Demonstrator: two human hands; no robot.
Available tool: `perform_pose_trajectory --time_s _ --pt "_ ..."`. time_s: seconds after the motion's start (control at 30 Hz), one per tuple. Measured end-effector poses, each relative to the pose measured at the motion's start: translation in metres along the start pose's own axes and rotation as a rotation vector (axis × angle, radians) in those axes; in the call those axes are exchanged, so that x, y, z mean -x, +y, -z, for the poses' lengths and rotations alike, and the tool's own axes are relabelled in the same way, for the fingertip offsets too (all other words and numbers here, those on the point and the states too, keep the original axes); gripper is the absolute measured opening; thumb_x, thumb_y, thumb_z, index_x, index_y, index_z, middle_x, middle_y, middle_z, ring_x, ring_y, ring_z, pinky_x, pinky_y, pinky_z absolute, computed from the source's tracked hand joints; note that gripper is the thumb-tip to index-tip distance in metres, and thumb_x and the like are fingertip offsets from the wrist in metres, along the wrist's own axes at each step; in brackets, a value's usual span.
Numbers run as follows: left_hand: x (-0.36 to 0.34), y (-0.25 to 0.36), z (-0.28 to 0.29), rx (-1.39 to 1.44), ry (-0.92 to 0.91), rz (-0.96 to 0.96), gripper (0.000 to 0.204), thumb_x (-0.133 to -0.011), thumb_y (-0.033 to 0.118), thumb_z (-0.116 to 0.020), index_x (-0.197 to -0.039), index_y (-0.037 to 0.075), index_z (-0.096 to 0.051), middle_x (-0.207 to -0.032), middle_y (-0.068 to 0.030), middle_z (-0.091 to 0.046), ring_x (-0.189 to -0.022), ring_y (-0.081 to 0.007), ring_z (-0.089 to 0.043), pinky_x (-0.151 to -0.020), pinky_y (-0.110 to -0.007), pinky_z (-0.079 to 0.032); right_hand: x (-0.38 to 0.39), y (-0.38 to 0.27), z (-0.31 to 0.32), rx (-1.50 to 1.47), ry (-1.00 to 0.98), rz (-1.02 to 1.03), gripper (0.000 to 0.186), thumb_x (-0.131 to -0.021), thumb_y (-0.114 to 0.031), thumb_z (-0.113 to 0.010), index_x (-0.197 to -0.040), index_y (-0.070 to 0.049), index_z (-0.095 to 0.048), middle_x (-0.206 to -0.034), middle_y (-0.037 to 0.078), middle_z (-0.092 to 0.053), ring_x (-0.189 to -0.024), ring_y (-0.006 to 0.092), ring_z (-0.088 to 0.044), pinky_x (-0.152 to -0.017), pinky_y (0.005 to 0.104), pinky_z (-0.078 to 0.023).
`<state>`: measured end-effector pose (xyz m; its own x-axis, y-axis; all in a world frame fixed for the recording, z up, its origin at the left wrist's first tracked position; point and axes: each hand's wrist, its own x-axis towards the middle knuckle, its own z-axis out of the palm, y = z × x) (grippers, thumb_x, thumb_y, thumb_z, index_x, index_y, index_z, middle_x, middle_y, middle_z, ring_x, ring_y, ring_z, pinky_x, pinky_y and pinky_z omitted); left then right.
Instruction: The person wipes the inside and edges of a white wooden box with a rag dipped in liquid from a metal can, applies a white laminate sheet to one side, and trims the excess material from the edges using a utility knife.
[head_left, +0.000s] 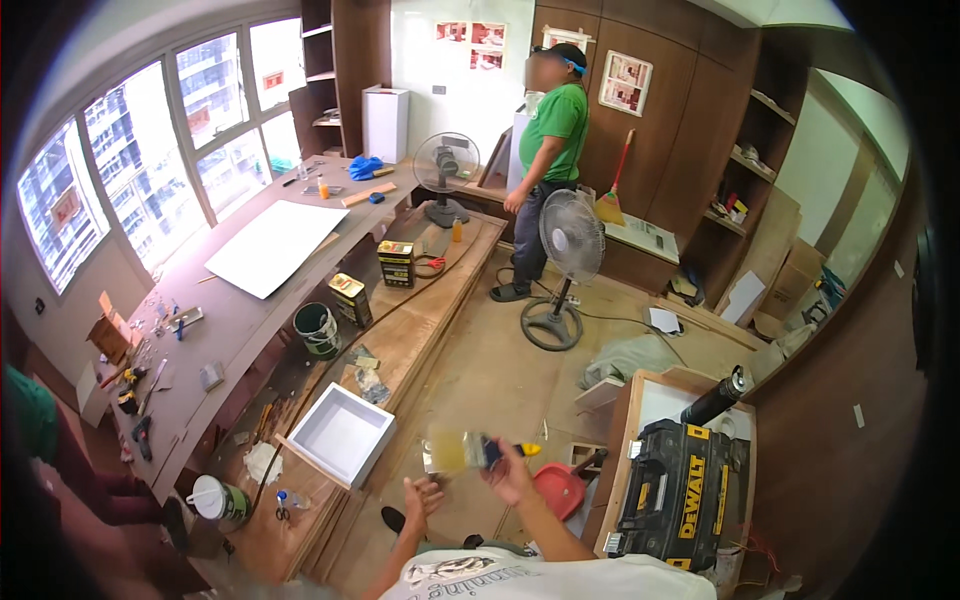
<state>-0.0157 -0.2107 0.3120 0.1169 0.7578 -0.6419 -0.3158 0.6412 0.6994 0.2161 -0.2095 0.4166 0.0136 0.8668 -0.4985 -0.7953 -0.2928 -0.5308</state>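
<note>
My right hand is closed round a wide flat tool with a dark middle and a yellow handle end. Its broad, pale yellowish end points left and is smeared by motion, so I cannot tell whether it is a brush or a scraper. Just below that end is my left hand, fingers curled; anything inside them is hidden. Left of my hands, a white open box or drawer lies on the low wooden platform.
Cans, a dark bucket and a white pail stand on the left. A tool case and red dustpan are at the right. A standing fan and a person in green are ahead; another person is at far left.
</note>
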Motion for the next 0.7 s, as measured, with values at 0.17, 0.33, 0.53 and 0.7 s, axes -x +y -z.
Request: perform_pose_trajectory --time_s 0.17,0.33,0.53,0.7 --pt "0.024 0.006 -0.003 0.098 0.034 -0.081 0.094 -0.098 0.081 -0.027 -0.149 0.004 -0.042 -0.138 -0.0163 -0.059 -0.121 -0.0344 -0.062 -0.105 -0.054 -0.044 -0.006 -0.024 -0.003 0.202 -0.369 0.001 0.028 -0.101 -0.037 -0.067 -0.119 -0.016 -0.064 -0.112 0.004 -0.073 -0.093 0.0188 -0.072 -0.078 0.0383 -0.063" --pt "0.087 0.062 -0.038 -0.13 -0.043 -0.226 0.079 -0.105 0.067 -0.035 -0.15 0.002 -0.043 -0.138 -0.0181 -0.063 -0.132 -0.0315 -0.058 -0.113 -0.049 -0.041 -0.042 0.038 0.055 0.568 -0.035 -0.001 0.038 -0.095 -0.038 -0.073 -0.124 -0.014 -0.066 -0.108 0.004 -0.074 -0.092 0.0191 -0.073 -0.082 0.0409 -0.061" --pt "0.075 0.063 -0.013 -0.175 -0.042 -0.471 0.047 -0.107 0.041 -0.056 -0.135 0.003 -0.059 -0.117 -0.0105 -0.07 -0.11 -0.0217 -0.067 -0.093 -0.038 -0.055 -0.049 0.071 0.088 0.778 0.027 0.259 0.028 -0.096 -0.027 -0.074 -0.114 -0.006 -0.072 -0.1 0.005 -0.073 -0.091 0.0164 -0.072 -0.074 0.0351 -0.062" --pt "0.065 0.046 0.021 -0.458 0.207 -0.5 0.049 -0.106 0.041 -0.058 -0.134 0.0 -0.06 -0.11 -0.008 -0.068 -0.105 -0.0177 -0.063 -0.094 -0.031 -0.049 -0.016 0.084 0.012 0.591 -0.07 0.138 0.029 -0.097 -0.026 -0.075 -0.117 -0.007 -0.069 -0.1 0.003 -0.069 -0.087 0.0126 -0.068 -0.074 0.0289 -0.058"
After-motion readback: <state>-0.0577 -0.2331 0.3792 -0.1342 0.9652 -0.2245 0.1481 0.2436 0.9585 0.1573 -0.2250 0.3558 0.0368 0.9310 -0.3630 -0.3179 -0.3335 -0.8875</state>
